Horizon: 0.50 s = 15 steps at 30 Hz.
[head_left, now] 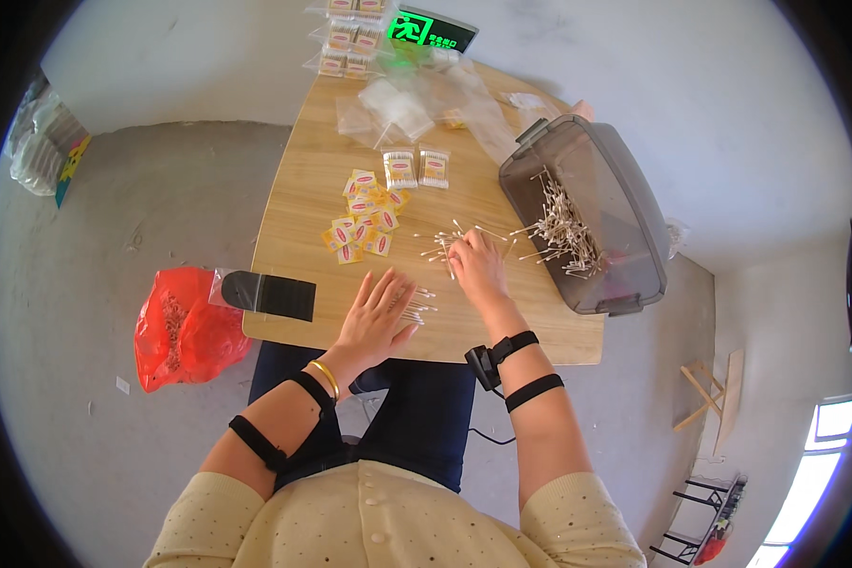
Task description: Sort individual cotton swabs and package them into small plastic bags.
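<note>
My left hand [379, 310] lies with its fingers stretched out, palm down, at the near part of the wooden table. Beside its thumb and partly under it is a small bunch of cotton swabs [422, 305], lined up roughly side by side. Farther right, my right hand [479, 268] has its fingers bent and pinched together on loose cotton swabs [435, 244]; how many it holds is hidden. More swabs fan out around those fingertips. To the right, a grey clear plastic bin [625, 222] lies tipped, with a heap of swabs [570, 232] inside.
Yellow-and-white paper cards [362, 222] lie scattered left of centre. Beyond them are two filled swab packs [417, 168], clear bags [398, 106], stacked packs [350, 38] and a green lit sign [431, 30]. A black pouch [289, 296] sits left; a red bag [185, 327] hangs beyond the edge.
</note>
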Tool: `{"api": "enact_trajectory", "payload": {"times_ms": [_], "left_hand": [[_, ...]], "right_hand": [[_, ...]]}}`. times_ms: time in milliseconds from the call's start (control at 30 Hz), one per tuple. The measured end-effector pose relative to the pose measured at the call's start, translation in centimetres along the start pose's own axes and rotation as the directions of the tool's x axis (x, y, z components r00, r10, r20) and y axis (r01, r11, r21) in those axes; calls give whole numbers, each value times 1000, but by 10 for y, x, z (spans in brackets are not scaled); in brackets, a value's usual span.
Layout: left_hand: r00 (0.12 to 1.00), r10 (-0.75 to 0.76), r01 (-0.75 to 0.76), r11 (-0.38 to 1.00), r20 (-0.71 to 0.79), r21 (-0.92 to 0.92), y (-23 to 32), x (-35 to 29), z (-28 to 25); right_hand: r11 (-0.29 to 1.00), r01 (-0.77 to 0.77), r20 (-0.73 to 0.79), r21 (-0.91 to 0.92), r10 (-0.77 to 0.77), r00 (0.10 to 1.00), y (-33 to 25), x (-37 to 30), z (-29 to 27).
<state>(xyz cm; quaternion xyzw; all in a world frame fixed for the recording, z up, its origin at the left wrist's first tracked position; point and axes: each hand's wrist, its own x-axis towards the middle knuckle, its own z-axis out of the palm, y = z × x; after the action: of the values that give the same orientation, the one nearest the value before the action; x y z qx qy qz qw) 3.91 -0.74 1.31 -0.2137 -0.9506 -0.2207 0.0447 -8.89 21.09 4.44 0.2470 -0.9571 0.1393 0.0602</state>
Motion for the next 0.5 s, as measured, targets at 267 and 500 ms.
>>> {"api": "enact_trajectory", "payload": {"times_ms": [267,500], "left_hand": [[999,-1,-1,998,42,60,-6,7,1],[998,6,-13,993,57,113,-5,7,2]], "right_hand": [[982,-113,-54,153,122,991,0,-9,-3],[914,-173,-32,367,199,979,-5,-24,10]]}}
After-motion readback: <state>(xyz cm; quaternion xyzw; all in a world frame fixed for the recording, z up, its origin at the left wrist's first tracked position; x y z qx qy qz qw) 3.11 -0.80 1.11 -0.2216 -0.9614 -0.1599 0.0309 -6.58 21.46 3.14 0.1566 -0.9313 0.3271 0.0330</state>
